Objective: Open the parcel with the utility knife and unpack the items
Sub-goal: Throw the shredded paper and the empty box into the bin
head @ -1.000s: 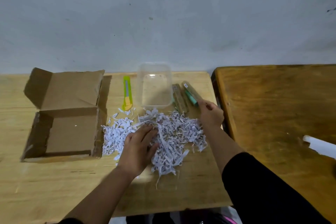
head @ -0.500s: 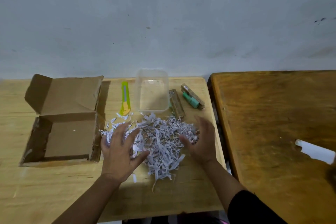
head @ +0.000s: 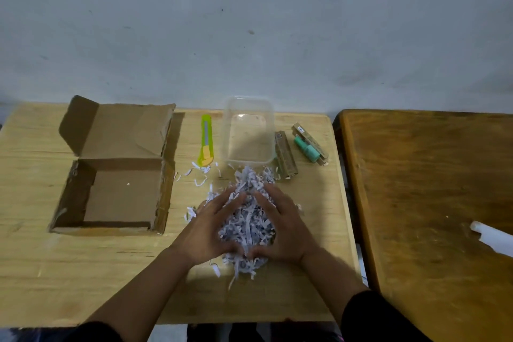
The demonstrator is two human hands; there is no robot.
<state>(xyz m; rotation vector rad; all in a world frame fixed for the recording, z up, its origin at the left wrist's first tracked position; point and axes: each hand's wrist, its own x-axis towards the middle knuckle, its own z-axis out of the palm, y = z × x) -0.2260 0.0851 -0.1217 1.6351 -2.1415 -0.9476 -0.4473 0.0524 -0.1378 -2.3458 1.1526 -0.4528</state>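
The open cardboard parcel [head: 116,197] lies empty at the left of the light wooden table, lid flap up. A green and yellow utility knife [head: 206,141] rests behind the middle. To its right stand a clear plastic container [head: 249,130], a brown box [head: 285,155], and a second brown box [head: 315,141] with a teal bottle [head: 306,148] against it. My left hand [head: 208,228] and my right hand [head: 280,226] cup a heap of shredded paper [head: 247,219] from both sides, fingers spread around it.
Loose paper strips [head: 198,175] lie scattered near the knife tip. A darker wooden table [head: 430,189] adjoins on the right with a white paper roll [head: 491,236] on it. A grey wall runs behind both tables.
Both hands have swept inward, gathering the spread shredded paper into a tight heap between them. My right hand came back from the brown boxes.
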